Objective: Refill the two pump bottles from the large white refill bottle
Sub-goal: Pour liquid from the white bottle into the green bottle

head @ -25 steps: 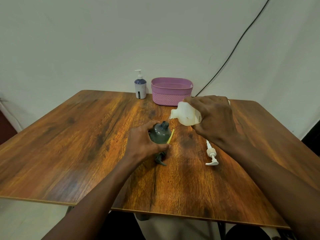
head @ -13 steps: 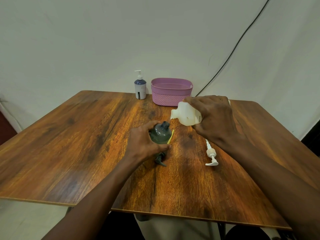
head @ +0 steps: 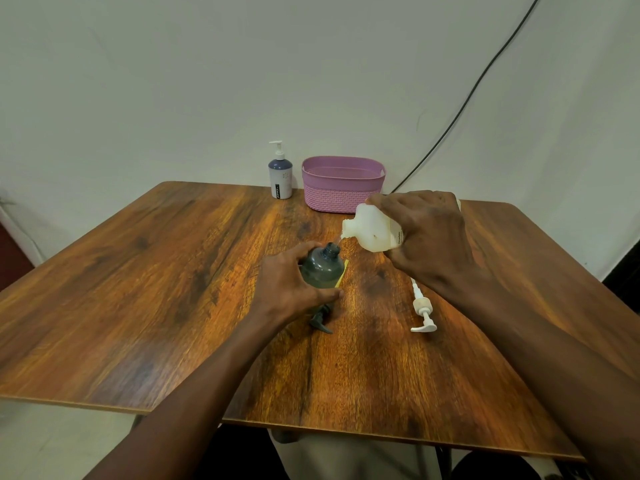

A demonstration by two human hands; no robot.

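Pouring into the first of the two, by the look of it. Gripping the dark grey bottle (head: pixel 322 268) upright with the left hand (head: pixel 291 289), fingers curled round its shoulder, near the middle of the desk (head: pixel 138 289). Clasping the large white refill bottle (head: pixel 372 230) in the right hand (head: pixel 429 237), tipped nearly flat, spout just above and right of the open grey neck, with what looks like a thin thread of liquid between.

To do this well:
- Bring the spout centred over the neck, not off to one side.
- Tilt slowly for a narrow stream.
- Press the grey bottle down firmly against tipping.
- Stop short of the neck, leaving room for the tube of the dark pump head (head: pixel 321 320), lying just nearside of the left hand.
- Steer clear of the white pump (head: pixel 423 311), lying flat on the desk below the right wrist.

Left for later, probably: the second pump bottle (head: pixel 280 174) at the far edge, beside the pink basket (head: pixel 343 195), pump in place.

As for writing: on that far bottle, a vertical black strip with pale letters, perhaps "JOYO", too small to confirm. On the refill bottle, a line of small print beside the right thumb, not legible.
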